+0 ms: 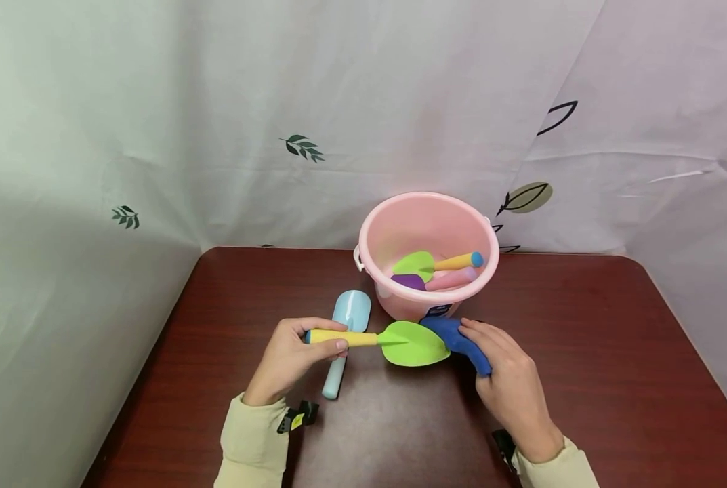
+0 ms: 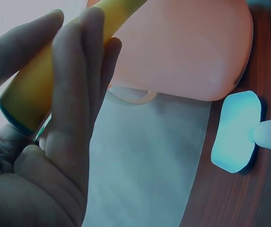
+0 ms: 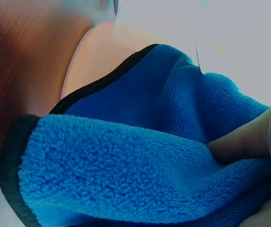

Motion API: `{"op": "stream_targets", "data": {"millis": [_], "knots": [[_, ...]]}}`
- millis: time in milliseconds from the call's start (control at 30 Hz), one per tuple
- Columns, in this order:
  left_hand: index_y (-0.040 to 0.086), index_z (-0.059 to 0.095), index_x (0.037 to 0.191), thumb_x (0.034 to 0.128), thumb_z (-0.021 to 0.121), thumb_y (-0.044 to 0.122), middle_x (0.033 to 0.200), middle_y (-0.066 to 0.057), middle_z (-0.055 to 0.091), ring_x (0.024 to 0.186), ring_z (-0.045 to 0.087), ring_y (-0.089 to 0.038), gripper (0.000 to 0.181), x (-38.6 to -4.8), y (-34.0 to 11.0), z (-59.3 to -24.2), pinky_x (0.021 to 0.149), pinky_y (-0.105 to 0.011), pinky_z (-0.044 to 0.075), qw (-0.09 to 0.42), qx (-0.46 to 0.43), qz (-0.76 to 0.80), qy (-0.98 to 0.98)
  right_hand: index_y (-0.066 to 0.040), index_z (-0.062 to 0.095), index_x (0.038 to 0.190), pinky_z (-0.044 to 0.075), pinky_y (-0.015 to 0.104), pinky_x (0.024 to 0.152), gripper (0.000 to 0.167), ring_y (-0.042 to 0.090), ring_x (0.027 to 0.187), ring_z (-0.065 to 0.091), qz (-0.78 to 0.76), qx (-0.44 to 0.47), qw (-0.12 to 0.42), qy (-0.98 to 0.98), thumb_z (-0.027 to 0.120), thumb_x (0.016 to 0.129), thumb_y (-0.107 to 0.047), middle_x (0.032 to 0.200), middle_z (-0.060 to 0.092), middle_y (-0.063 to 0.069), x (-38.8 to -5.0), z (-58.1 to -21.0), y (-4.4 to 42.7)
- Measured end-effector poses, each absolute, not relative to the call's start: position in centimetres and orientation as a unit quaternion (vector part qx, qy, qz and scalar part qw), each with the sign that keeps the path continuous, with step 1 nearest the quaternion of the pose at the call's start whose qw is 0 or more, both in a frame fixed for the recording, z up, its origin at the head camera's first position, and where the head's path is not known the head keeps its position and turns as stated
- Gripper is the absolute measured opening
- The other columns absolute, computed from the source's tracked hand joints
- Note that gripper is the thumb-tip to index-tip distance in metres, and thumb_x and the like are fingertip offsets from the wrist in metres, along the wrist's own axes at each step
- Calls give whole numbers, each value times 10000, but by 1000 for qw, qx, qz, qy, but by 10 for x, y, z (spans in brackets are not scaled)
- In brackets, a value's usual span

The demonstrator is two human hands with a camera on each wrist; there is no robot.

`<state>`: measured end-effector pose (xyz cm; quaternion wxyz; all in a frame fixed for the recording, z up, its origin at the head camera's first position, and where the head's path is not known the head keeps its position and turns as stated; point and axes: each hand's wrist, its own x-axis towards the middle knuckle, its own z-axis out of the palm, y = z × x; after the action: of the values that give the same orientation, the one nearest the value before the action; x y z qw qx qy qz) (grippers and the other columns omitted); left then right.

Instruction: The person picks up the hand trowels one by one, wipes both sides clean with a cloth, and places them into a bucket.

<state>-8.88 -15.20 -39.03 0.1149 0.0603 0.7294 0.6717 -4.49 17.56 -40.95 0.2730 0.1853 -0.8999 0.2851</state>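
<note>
The head camera peers forward and down over the table [image 1: 583, 379], far enough back to catch the left hand [image 1: 286, 356] and right hand [image 1: 512, 376] low in frame, bucket [image 1: 427, 220] right of centre. The left wrist's camera sits close, rolled sideways; it shares the bucket, upper middle, and scoop [image 1: 352, 306], at right, with the head view. The right wrist's crowds the cloth [image 3: 111, 165], mid-frame, which the head view shares.
</note>
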Motion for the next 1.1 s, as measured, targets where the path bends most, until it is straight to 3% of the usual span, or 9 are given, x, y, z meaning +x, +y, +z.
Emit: {"op": "stream_targets", "data": {"millis": [200, 500, 833, 1100], "knots": [[119, 811, 989, 764, 888, 155, 910, -72, 754, 822, 668, -227, 241, -89, -153, -390, 665, -255, 530, 95, 80, 614, 780, -14, 718, 1175, 249, 74, 1081, 621, 264, 1140, 630, 284, 184, 272, -901, 577, 636, 260, 1254, 682, 80, -44, -410, 175], [94, 819, 953, 771, 881, 159, 860, -97, 760, 823, 703, -282, 203, -88, -148, -391, 705, -277, 562, 92, 78, 631, 766, -3, 714, 1173, 257, 100, 1098, 588, 296, 1145, 618, 301, 187, 271, -895, 551, 664, 243, 1239, 684, 121, -45, -411, 176], [105, 826, 915, 768, 885, 145, 921, -19, 775, 921, 722, -196, 164, -91, -145, -392, 763, -268, 565, 67, 116, 620, 773, -7, 716, 1176, 288, 122, 1098, 594, 309, 1140, 625, 317, 188, 281, -886, 551, 668, 254, 1241, 687, 109, -44, -411, 175], [164, 825, 975, 759, 895, 155, 893, 5, 771, 850, 688, -188, 227, -90, -142, -393, 680, -245, 545, 81, 99, 591, 797, -27, 709, 1208, 308, 129, 1090, 655, 299, 1154, 621, 331, 190, 277, -882, 525, 647, 257, 1266, 676, 97, -43, -409, 174]]}}
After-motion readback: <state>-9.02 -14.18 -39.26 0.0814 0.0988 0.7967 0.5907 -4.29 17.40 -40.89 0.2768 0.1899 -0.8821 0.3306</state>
